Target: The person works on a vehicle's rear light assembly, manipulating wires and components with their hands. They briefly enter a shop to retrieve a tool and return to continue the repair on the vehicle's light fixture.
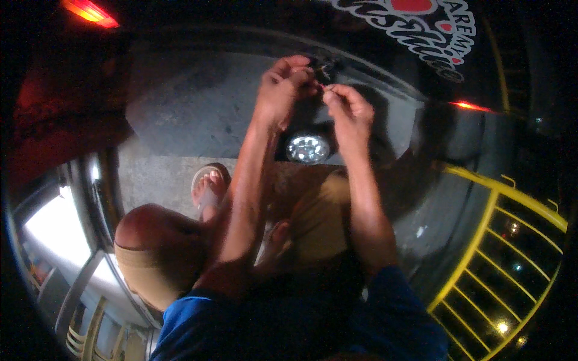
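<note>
My left hand (284, 87) is closed, fingers curled and pinched close to a dark tangle that looks like wires (327, 65) by the grey panel. What its fingertips hold is hidden. Just to its right, my right hand (350, 109) pinches the end of a thin reddish wire (323, 88), which shows in the small gap between the hands. Below them, between my forearms, a round, clear-faceted lamp (307, 148) faces up toward me.
A grey panel (186, 99) of a dark vehicle runs across the front, with glowing red lights (90, 12) and lettered stickers above. My sandalled foot (211, 180) and bent knee are at left. A yellow metal railing (490, 240) stands at right, a brightly lit doorway (57, 225) at left.
</note>
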Tool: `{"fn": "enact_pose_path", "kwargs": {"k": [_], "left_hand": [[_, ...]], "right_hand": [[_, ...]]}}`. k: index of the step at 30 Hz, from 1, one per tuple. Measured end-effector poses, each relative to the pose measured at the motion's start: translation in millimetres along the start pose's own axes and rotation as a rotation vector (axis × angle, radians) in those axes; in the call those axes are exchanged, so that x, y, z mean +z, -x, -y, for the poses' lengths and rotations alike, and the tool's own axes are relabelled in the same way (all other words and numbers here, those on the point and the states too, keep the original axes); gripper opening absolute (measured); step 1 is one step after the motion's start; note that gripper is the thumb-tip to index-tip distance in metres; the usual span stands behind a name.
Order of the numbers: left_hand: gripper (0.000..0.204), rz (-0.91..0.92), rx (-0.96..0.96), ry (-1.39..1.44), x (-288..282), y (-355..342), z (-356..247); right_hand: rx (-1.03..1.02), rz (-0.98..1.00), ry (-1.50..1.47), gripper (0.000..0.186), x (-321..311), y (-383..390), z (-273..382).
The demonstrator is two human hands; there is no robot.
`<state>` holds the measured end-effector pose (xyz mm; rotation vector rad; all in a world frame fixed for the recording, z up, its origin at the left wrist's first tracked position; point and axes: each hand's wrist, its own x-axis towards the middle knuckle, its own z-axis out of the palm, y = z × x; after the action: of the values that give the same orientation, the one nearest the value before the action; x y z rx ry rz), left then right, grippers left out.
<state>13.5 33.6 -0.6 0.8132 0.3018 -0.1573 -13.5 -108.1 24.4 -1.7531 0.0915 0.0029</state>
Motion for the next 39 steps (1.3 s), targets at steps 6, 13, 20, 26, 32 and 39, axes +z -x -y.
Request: {"fn": "enact_pose_path", "kwargs": {"k": [6, 13, 20, 26, 32, 39], "left_hand": [[0.027, 0.032, -0.001, -0.062, 0, 4, 5], [0.022, -0.027, -0.004, 0.068, 8, 12, 8], [0.014, -0.130, 0.103, -0.332, 7, 15, 19], [0.019, 0.150, -0.135, -0.480, -5, 17, -1], [0.019, 0.035, -0.016, -0.225, 2, 18, 9], [0.021, 0.010, 0.046, -0.329, 2, 10, 21]], "right_hand": [[-0.101, -0.031, 0.107, 0.021, 5, 4, -5], [-0.084, -0.109, 0.087, 0.020, 4, 7, 1], [-0.023, -0.060, -0.031, 0.025, -4, 6, -1], [0.045, -0.011, -0.274, 0.016, -11, -3, -10], [0.079, 0.079, -0.285, 0.015, -9, -5, -6], [0.057, 0.076, -0.138, 0.016, -11, -6, -5]]}}
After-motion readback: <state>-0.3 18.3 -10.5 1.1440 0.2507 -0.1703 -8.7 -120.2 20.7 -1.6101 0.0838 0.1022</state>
